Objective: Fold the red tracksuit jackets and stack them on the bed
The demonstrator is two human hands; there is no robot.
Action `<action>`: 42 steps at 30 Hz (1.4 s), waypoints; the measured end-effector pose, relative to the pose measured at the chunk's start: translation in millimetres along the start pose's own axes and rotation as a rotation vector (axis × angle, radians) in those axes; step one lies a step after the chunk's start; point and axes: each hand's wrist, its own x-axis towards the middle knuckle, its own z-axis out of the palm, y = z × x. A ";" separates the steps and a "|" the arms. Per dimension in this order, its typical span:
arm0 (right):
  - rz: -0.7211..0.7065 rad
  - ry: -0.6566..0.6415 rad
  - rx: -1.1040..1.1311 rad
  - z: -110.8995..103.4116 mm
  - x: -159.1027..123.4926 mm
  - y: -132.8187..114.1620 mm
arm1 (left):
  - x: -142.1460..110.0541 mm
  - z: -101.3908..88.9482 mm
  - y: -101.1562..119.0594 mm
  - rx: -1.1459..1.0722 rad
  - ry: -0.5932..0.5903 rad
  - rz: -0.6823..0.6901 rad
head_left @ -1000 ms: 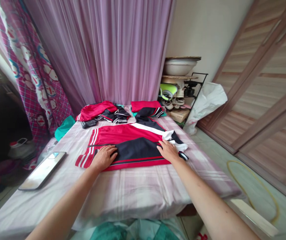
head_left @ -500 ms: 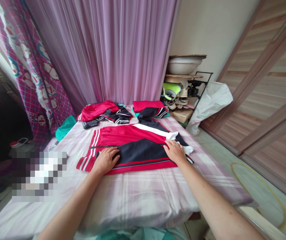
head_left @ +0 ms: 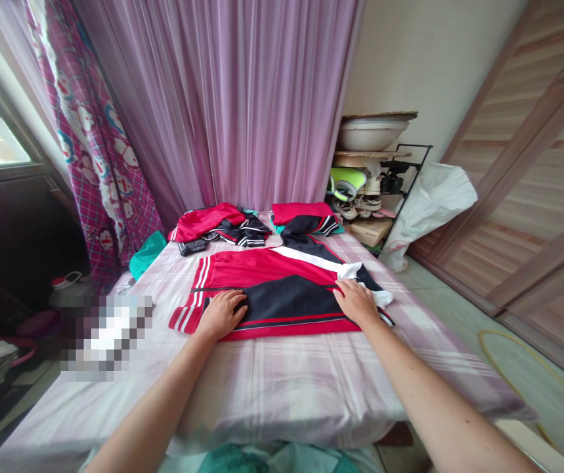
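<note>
A red, navy and white track jacket (head_left: 282, 299) lies spread on the plaid cloth, its near sleeve folded across the body. My left hand (head_left: 223, 313) rests flat on it beside the striped hem, fingers stretched out. Near the white collar, my right hand (head_left: 355, 302) also lies on the fabric with its fingers extended; whether the fingertips pinch any cloth is not visible. The jacket's far sleeve (head_left: 306, 238) reaches back toward a folded red garment (head_left: 304, 211). Farther left sits a heap of red and black clothing (head_left: 217, 223).
A plaid cloth (head_left: 282, 387) covers the table or bed. Purple curtains (head_left: 232, 98) hang behind it. On the right are a shoe rack (head_left: 375, 190) with a basin (head_left: 373, 133) on top, a white bag (head_left: 424, 203) and wooden wardrobe doors (head_left: 522, 197). A blurred-out patch covers something at left.
The camera has turned slightly left, so the whole scene sits farther right in view. Both hands stay at about the same places on the jacket, which looks unchanged.
</note>
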 end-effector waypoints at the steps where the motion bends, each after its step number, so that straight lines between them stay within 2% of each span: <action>1: -0.001 -0.002 0.001 0.4 0.2 0.5 | 0.0 0.1 0.0 0.003 0.004 -0.001; 9: -0.031 0.016 0.011 4.8 1.3 4.2 | -0.1 -3.2 2.5 -0.001 0.005 0.004; 29: -0.011 -0.008 0.003 -1.2 -0.3 0.6 | 0.3 -2.1 1.1 -0.004 -0.004 -0.003; 33: -0.015 -0.056 -0.021 -12.5 4.6 -2.6 | 3.5 -5.5 -1.9 -0.036 -0.025 -0.001; 38: -0.015 -0.194 -0.045 -39.3 28.0 -4.9 | 21.4 -25.8 -8.8 -0.066 -0.143 0.041; 40: 0.008 -0.203 -0.038 -47.4 40.5 -5.1 | 32.3 -33.5 -15.5 -0.027 -0.173 -0.002; 42: 0.011 -0.176 -0.036 -50.9 53.6 -4.9 | 44.2 -37.1 -26.4 0.047 -0.153 -0.079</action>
